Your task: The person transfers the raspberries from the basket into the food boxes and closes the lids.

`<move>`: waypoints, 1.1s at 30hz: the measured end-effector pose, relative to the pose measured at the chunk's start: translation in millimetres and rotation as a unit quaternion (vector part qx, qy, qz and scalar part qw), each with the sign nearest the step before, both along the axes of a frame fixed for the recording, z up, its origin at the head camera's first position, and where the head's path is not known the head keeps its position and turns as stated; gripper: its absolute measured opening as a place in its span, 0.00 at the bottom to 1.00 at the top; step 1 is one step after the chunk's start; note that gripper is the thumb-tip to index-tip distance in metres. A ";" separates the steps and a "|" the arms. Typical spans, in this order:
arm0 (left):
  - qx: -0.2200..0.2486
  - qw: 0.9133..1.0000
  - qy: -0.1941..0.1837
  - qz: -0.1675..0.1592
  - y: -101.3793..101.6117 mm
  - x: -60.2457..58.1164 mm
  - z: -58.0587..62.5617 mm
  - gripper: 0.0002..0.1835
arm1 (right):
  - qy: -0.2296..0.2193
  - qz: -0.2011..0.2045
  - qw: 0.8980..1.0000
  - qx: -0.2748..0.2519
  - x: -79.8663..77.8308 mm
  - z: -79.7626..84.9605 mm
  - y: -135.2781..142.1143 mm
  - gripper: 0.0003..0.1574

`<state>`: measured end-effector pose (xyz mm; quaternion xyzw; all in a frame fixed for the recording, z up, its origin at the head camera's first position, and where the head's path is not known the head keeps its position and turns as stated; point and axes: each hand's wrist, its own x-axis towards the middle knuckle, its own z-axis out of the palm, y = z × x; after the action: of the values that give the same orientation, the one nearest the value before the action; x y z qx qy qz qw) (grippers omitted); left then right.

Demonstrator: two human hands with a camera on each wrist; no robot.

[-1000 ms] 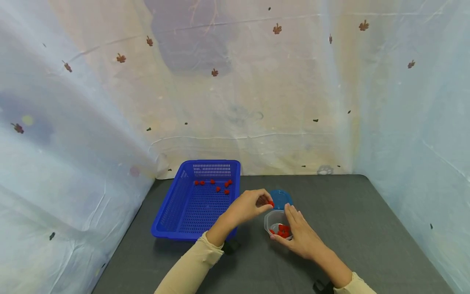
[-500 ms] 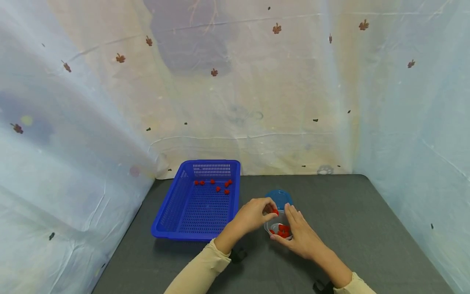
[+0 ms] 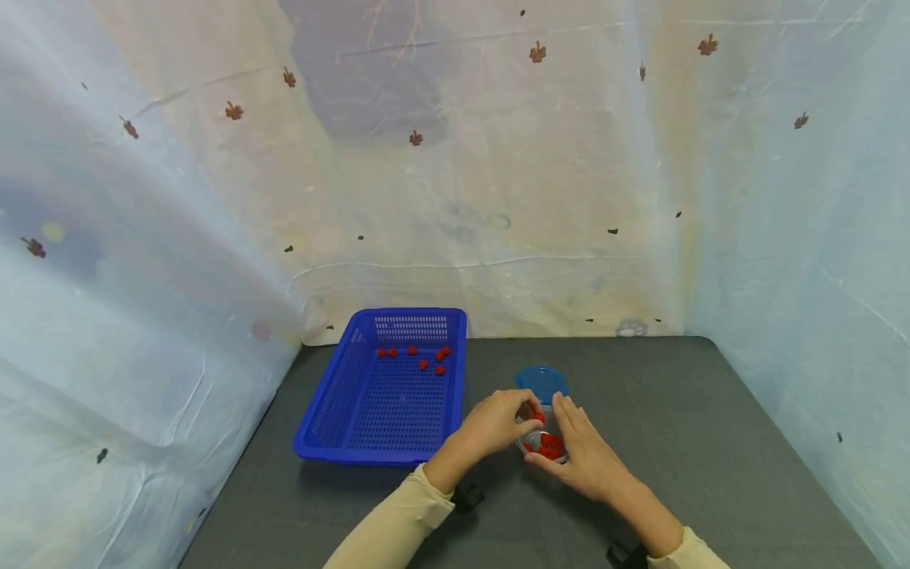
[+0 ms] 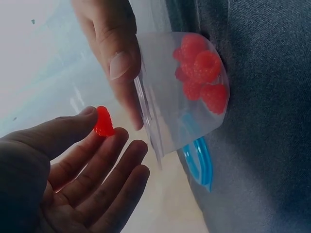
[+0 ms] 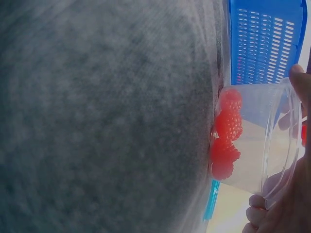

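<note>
My left hand [image 3: 494, 423] pinches a red raspberry [image 4: 103, 121] between thumb and fingertips, just above the opening of a clear plastic container [image 4: 163, 92]. Several raspberries [image 4: 206, 67] lie at the bottom of that container, which stands upright on the table. My right hand [image 3: 586, 454] rests along the container's rim from the right, its fingers straight and together, the thumb at the near side. In the head view the two hands cover much of the container. Just behind it lies a round blue lid [image 3: 542, 382], flat on the table.
A blue perforated basket [image 3: 307, 438] stands to the left, with several raspberries [image 3: 423, 365] scattered toward its back and right side. Dark grey cloth covers the table [image 3: 682, 442]. A pale patterned sheet [image 3: 498, 197] hangs behind and at both sides.
My left hand has moved right and slightly toward me with the raspberry, from beside the lid to over the container. My right hand stays in place on the rim.
</note>
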<state>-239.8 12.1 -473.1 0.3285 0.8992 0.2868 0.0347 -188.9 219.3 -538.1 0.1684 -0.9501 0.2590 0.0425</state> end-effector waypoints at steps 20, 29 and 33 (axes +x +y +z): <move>0.025 0.999 0.020 0.005 -18.1 -2.6 30.3 0.10 | 0.012 -0.006 1.000 0.001 0.6 4.4 -1.2 0.74; 0.051 0.998 0.015 0.018 -37.3 -6.6 51.4 0.09 | 0.017 -0.007 1.000 0.006 0.4 2.3 -1.4 0.75; 0.065 0.997 0.013 0.026 -48.1 -10.6 63.2 0.09 | 0.014 -0.008 1.000 0.006 0.7 1.7 -1.6 0.75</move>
<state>-250.4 -36.0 -409.9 0.3103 0.8874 0.3408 -0.0062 -188.2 217.7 -536.4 0.1650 -0.9523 0.2502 0.0570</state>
